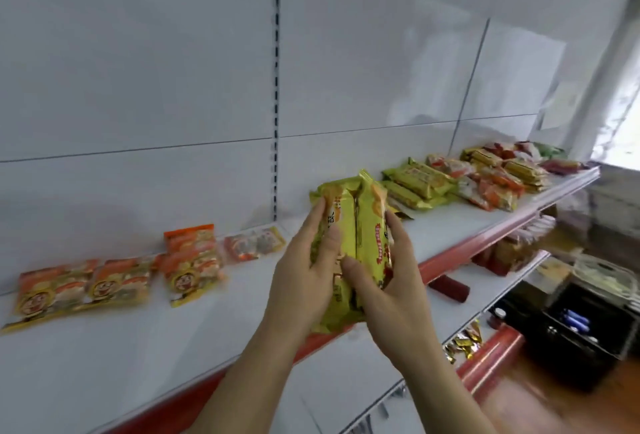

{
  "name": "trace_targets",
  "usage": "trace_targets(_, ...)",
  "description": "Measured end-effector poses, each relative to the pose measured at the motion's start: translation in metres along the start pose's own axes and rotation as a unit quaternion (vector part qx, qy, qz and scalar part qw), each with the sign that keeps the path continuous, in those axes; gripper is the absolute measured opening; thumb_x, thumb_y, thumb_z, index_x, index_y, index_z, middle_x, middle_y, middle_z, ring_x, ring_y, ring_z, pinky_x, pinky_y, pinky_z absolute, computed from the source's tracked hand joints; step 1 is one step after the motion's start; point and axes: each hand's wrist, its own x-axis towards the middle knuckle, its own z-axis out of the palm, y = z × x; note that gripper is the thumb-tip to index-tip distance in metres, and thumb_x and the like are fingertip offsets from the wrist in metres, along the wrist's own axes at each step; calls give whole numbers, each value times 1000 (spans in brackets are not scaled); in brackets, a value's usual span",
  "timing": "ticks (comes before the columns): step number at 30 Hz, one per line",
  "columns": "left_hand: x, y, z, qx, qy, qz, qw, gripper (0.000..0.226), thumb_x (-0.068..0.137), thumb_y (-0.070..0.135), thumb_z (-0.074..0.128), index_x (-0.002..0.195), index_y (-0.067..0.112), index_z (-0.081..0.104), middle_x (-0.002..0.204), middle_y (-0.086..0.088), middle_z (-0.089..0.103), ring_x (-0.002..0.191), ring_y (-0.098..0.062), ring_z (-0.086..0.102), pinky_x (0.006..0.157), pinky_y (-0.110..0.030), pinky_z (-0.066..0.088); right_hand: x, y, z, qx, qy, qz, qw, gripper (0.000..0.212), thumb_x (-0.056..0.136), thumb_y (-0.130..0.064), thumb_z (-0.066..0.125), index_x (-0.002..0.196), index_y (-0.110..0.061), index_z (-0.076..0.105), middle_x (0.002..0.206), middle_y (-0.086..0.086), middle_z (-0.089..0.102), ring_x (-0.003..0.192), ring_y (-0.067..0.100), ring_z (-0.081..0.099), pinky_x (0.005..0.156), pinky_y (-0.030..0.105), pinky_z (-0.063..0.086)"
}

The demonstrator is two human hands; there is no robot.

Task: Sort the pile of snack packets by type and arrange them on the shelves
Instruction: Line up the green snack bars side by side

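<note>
Left hand point(304, 260) and right hand point(391, 281) grip yellow-green packets point(353, 246) between them, upright above white shelf point(121, 347), front of bare middle stretch. Orange packets point(114, 281) already rowed at left. Mixed pile point(485, 177) at right end unsorted: bulk of work left, by my judgement. Wrappers glossy, crinkly foil, oblong pillow shapes.

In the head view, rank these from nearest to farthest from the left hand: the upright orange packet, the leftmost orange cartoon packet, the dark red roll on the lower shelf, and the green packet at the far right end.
Measured from the left hand:
1. Upright orange packet, just to its left on the shelf.
2. Dark red roll, to the right, on the lower shelf.
3. Leftmost orange cartoon packet, at the shelf's left end.
4. Green packet, far right end of the pile.
</note>
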Motion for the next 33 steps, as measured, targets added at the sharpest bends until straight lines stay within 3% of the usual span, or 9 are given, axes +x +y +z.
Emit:
trace_targets(6,28,9,142,-41,-92,-4,995,48,99,40,66,144,52,51,138,25,61,125,1,59,106,-35,52,48,39,-151,28,42,70,996,67,93,-14,69,140,-52,41,119,-9,69,96,20,74,74,44,63)
trace_targets(12,75,8,231,26,-54,-13,998,54,93,44,72,144,39,55,140,14,59,127,-7,55,106,-41,52,105,74,-224,-22,48,81,995,70,91,-21,71,145,-49,36,111,-17,70,90,13,74,73,41,63)
trace_targets(15,113,2,259,67,-39,-3,997,62,92,46,72,149,34,51,150,8,53,138,-10,47,113,-34,44,148,91,-244,-53,40,78,995,73,90,-26,73,147,-48,33,104,-27,68,92,7,72,77,40,63)
trace_targets(18,157,-2,281,95,-24,-5,995,65,94,44,71,153,32,47,154,5,49,143,-15,43,113,-34,40,198,104,-254,-98,18,63,993,76,89,-32,72,148,-50,29,123,-20,62,96,8,71,80,41,62)
trace_targets(22,223,-8,306,101,-6,4,995,66,95,43,70,154,29,44,152,1,51,139,-19,49,114,-46,44,274,114,-265,-147,2,36,989,77,88,-33,72,149,-47,28,117,-19,63,89,7,71,77,41,62)
trace_targets(26,284,-10,325,145,10,-4,989,67,97,41,67,157,27,39,152,-5,50,138,-23,50,114,-39,42,346,118,-269,-213,-22,12,977,75,89,-30,69,151,-42,28,105,-18,67,80,11,70,73,41,62)
trace_targets(29,314,-11,336,193,17,-31,980,63,102,37,59,159,27,35,152,-7,48,137,-26,50,108,-34,40,392,130,-266,-288,-42,-14,957,79,87,-34,66,153,-40,25,121,-5,66,97,17,67,82,41,59)
trace_targets(31,328,-16,345,221,29,-57,973,55,103,32,54,156,27,40,145,-6,56,131,-28,54,106,-35,42,417,141,-264,-338,-62,-26,939,80,87,-34,65,155,-37,22,126,1,63,103,22,63,84,37,55)
trace_targets(33,342,-28,351,253,52,-74,963,43,95,34,50,138,26,54,122,-6,70,112,-31,65,100,-43,51,437,154,-263,-366,-108,-22,924,79,89,-32,62,156,-34,20,128,5,62,95,22,63,74,32,52)
